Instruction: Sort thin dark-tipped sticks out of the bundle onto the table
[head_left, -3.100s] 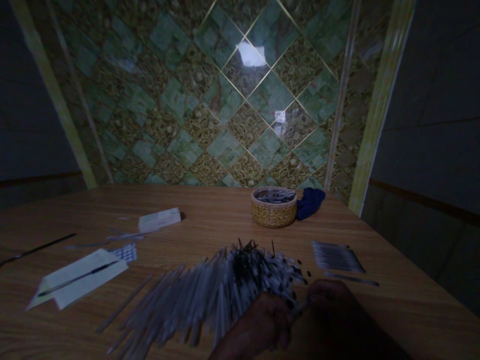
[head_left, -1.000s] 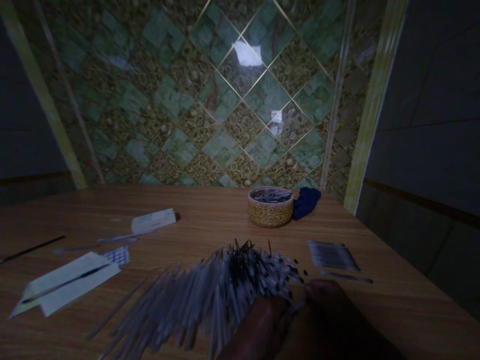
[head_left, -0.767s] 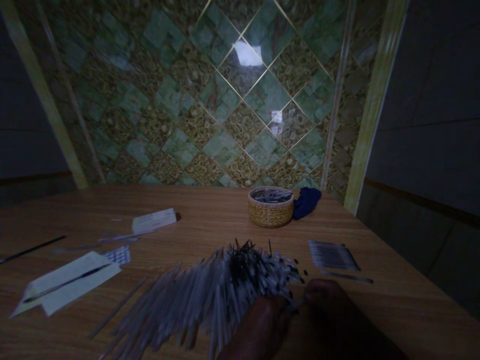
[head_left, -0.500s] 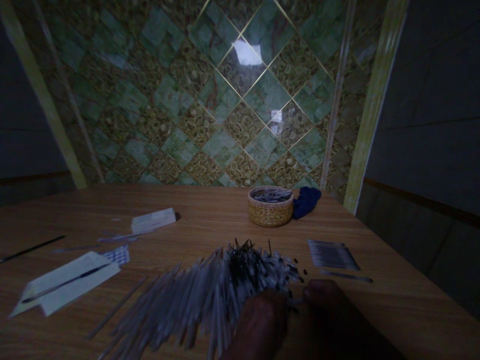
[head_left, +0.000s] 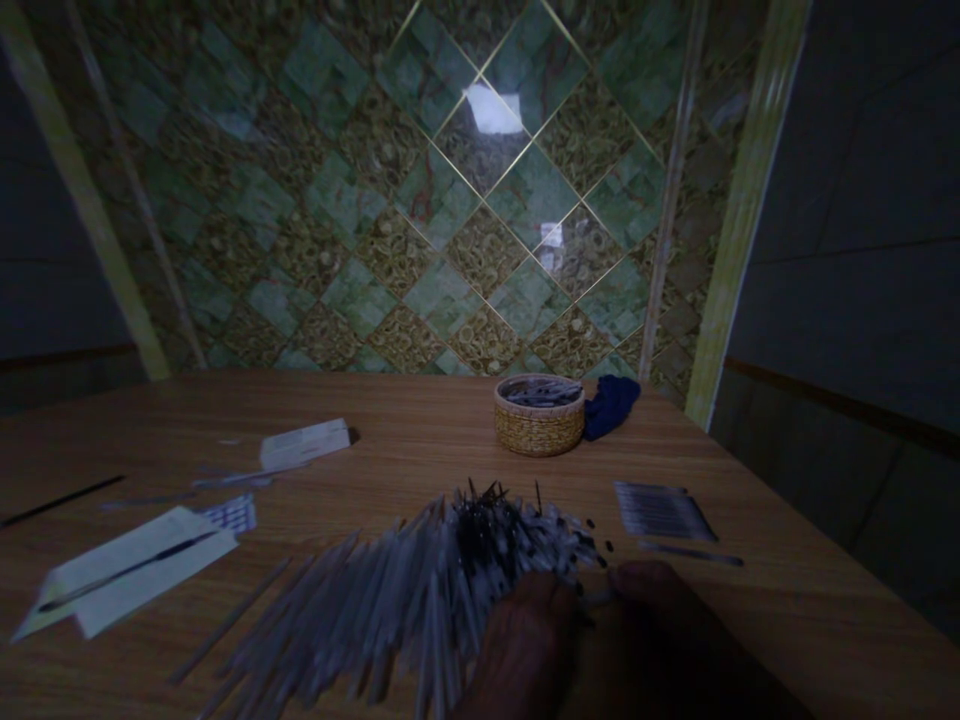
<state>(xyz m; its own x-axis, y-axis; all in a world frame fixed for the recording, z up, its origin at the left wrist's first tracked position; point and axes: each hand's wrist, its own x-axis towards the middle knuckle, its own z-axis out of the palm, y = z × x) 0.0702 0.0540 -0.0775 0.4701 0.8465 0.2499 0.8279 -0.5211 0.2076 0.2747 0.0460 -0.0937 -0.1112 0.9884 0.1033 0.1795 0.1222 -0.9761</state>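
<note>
In the head view, the left hand (head_left: 521, 640) and right hand (head_left: 660, 610) work low over the bench (head_left: 420, 410), a short pale stick (head_left: 598, 597) between them. The right fingers pinch its near end; the left fingers are curled, but too dark to tell whether they grip it. A heap of pale, dark-tipped sticks (head_left: 382, 600) fans out toward ten o'clock from the hands, beside the left one. At twelve o'clock stands a woven basket (head_left: 538, 430) of similar sticks — a dark blue cloth (head_left: 613, 405) at its three o'clock. A neat row of sticks (head_left: 664, 510) lies at one o'clock; folded paper (head_left: 150, 560) lies toward nine, a white box (head_left: 304, 445) toward ten.
</note>
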